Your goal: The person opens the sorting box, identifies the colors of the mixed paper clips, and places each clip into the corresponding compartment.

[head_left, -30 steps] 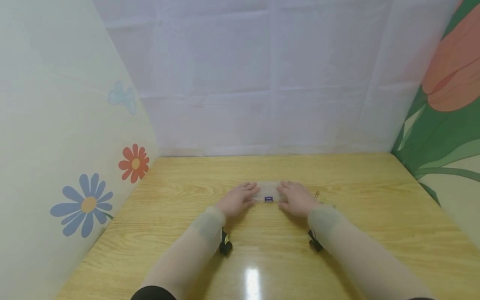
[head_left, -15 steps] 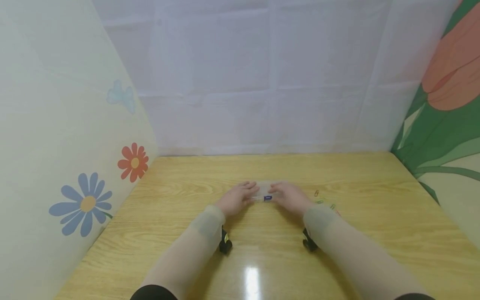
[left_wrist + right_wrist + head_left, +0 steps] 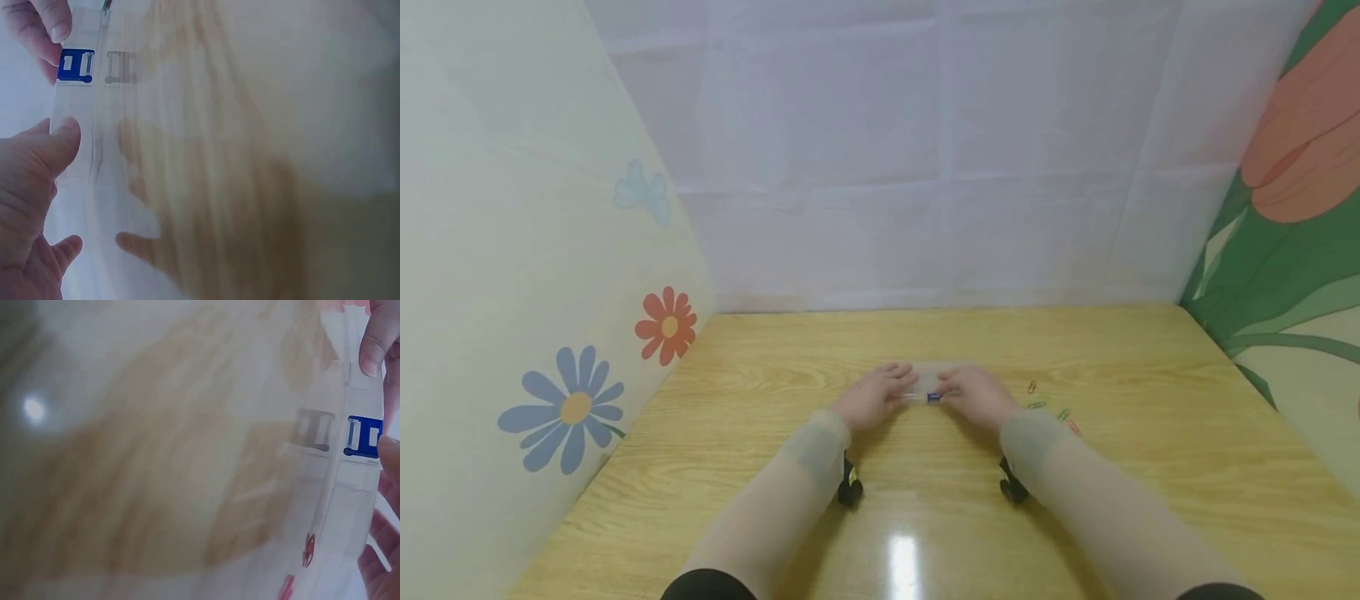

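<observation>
On a wood-grain desk (image 3: 970,517), a person's left hand (image 3: 868,402) holds one end of a clear plastic box (image 3: 928,377), its thumb on the front and fingers over the top. The right hand (image 3: 983,395) bends its fingers at the box's blue latch (image 3: 934,397); whether they pinch it, I cannot tell. Red and green paper clips (image 3: 1063,414) lie scattered near the right wrist.

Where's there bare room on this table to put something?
Bare tabletop runs between the clear box and white cloth, and from the left hand to the flowered wall. It is crowded at the box, the right hand and nearby paper clips.
</observation>
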Demonstrator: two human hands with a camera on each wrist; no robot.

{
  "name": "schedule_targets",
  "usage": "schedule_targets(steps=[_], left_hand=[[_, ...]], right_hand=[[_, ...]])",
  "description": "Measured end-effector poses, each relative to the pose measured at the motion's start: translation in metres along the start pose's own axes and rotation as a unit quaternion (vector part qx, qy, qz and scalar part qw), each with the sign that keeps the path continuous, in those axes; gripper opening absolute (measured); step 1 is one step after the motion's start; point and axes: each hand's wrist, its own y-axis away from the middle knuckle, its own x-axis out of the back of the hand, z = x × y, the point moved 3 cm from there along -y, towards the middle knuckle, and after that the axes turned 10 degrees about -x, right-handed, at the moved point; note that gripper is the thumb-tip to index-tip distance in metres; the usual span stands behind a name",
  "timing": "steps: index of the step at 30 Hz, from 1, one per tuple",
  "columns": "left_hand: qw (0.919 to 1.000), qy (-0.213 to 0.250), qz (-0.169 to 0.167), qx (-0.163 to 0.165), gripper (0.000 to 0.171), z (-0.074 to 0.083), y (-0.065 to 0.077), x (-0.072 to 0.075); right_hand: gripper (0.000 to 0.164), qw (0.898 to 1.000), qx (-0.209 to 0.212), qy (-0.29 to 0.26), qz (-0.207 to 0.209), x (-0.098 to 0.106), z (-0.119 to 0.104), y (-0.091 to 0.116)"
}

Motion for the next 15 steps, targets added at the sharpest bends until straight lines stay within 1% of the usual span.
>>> schedule_targets(steps=[5, 10, 12, 15], left_hand=[[0.9999, -0.005, -0.007, 0.006, 0.051, 0.0011, -0.0012, 0.0012], [1.0, -0.007, 0.001, 0.002, 0.05, 0.0016, -0.0019, 0.0022], [0.9999, -0.009, 0.005, -0.002, 0.05, 0.0017, -0.0019, 0.0023], [0.9999, -0.009, 0.008, -0.006, 0.049, 0.0016, -0.0016, 0.0025]], right_hand=[[0.016, 0.999, -0.03, -0.024, -0.005, 0.0001, -0.0011, -0.0021], [0.014, 0.996, -0.068, -0.061, -0.002, -0.0039, 0.0028, -0.0069], [0.013, 0.994, -0.078, -0.073, 0.0, -0.0053, 0.004, -0.0083], [0.012, 0.994, -0.08, -0.074, 0.005, -0.0065, 0.0043, -0.009]])
